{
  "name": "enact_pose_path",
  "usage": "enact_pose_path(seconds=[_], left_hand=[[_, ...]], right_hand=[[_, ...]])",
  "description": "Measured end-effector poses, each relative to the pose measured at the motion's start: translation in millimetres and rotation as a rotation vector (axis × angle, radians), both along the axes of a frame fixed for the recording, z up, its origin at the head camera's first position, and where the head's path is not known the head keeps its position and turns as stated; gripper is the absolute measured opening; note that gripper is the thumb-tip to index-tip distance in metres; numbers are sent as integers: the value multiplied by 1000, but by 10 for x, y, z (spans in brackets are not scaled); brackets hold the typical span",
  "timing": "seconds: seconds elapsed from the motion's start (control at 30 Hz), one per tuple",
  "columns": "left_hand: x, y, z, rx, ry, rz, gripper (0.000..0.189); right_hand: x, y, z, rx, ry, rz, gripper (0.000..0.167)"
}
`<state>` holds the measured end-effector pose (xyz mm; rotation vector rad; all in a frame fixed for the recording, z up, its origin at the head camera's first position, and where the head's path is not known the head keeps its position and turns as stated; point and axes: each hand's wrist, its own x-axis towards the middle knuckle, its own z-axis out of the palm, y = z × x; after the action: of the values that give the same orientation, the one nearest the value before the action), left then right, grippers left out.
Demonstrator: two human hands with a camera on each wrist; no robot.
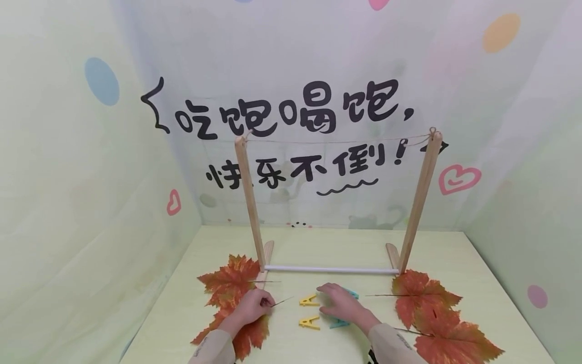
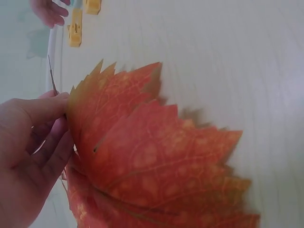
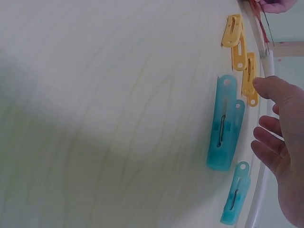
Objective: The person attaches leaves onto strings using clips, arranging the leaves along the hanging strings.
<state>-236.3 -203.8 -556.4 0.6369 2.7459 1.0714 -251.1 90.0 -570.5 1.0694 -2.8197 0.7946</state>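
My left hand (image 1: 251, 306) pinches an orange-red artificial maple leaf (image 2: 156, 156) near the base of its thin dark stem (image 1: 283, 302), which sticks out to the right past the fingers. Behind that hand another maple leaf (image 1: 232, 278) lies at the frame's left foot. With fingers spread and relaxed, my right hand (image 1: 342, 303) hovers over several plastic clothespins and grips none. A yellow clothespin (image 1: 309, 300) lies by its fingertips, a second yellow clothespin (image 1: 309, 322) closer to me. Two teal clothespins, one nearer (image 3: 223, 126) and one farther (image 3: 236, 194), are partly hidden under this hand in the head view.
A wooden frame stands across the table, its left post (image 1: 250, 202) and right post (image 1: 420, 202) joined by a string (image 1: 336, 141) on top and a white rod (image 1: 332, 270) below. Two more maple leaves, one farther (image 1: 416, 296) and one nearer (image 1: 454, 338), lie at the right.
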Motion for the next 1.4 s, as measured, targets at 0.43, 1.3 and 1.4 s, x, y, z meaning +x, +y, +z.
enact_pose_path(seconds=[0.43, 1.3, 1.4], left_hand=[[24, -37, 120, -24, -46, 24, 9], [0, -89, 182, 41, -17, 37, 10], [-2, -112, 216, 60, -2, 41, 10]], right_hand=[[-45, -153, -64, 20, 19, -25, 40], [-82, -122, 133, 168, 191, 35, 20], [-88, -73, 235, 146, 169, 15, 22]])
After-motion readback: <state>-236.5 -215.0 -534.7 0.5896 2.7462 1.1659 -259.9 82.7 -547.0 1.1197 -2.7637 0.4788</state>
